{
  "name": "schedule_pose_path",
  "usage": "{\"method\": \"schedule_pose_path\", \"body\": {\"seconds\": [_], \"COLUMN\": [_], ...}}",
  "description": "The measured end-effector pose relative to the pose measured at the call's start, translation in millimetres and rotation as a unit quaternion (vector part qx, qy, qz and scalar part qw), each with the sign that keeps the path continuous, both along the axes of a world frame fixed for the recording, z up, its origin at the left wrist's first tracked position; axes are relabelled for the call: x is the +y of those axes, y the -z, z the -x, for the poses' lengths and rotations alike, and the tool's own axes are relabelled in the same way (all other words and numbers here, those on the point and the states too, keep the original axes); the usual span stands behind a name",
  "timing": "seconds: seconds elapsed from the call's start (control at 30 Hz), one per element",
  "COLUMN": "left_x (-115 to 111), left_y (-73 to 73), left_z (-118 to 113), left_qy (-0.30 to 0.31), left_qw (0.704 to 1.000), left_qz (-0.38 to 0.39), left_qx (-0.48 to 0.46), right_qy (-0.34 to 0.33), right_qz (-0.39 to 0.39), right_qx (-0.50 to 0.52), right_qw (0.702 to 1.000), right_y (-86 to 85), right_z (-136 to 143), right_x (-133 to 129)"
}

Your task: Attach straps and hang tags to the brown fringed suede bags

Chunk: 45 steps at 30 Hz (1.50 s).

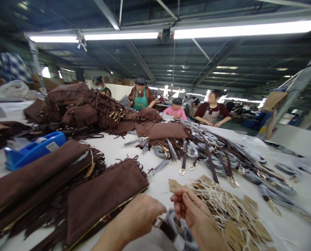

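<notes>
My left hand (pixel 141 216) is closed at the metal clasp end of a dark brown bag strap (pixel 168 230). The strap's coiled part, wrapped in greyish plastic, hangs between my two hands. Opposite it, my right hand (pixel 194 214) has its fingers curled in beside the coil; whatever they pinch, if anything, is hidden. Left of my hands lies a brown fringed bag (pixel 105 195) with a gold zip along its lower edge. Beside my right hand spreads a heap of brown card tags (pixel 234 235) with white strings (pixel 223 198).
Farther left are another brown bag (pixel 40 174) and a blue tape dispenser (pixel 35 148). A big pile of fringed bags (pixel 74 104) stands behind. Plastic-wrapped straps (pixel 218 153) cover the right of the white table (pixel 113 146). Several people are across the table and beyond.
</notes>
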<state>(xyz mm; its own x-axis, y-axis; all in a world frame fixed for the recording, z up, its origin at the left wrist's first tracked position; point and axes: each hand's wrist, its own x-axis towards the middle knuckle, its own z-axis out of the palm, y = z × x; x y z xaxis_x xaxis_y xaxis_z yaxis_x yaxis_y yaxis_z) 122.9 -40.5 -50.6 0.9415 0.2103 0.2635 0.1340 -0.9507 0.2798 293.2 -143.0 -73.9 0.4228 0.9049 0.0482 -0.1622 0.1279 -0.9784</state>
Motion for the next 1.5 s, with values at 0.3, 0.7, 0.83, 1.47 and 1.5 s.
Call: {"method": "schedule_pose_path", "body": {"seconds": [0.3,0.7,0.83,1.47,1.5], "left_x": [12,32,53,24,13], "left_y": [-6.9,29.8,17.7,-17.3,-13.4], "left_z": [15,83,91,87,77], "left_qy": [-0.057,-0.314,-0.324,-0.314,-0.3], "left_qw": [0.99,0.94,0.939,0.912,0.917], "left_qz": [-0.092,-0.007,0.024,-0.166,-0.139], "left_qx": [-0.088,0.134,0.109,0.206,0.222], "right_qy": [-0.188,-0.279,-0.315,-0.261,-0.263], "right_qz": [0.104,-0.028,-0.047,0.014,0.014], "right_qx": [-0.064,-0.517,-0.566,-0.55,-0.535], "right_qw": [0.974,0.809,0.76,0.793,0.803], "right_y": [1.9,14.7,35.0,57.4,57.2], "right_z": [33,42,50,48,48], "right_x": [24,72,85,95,95]}}
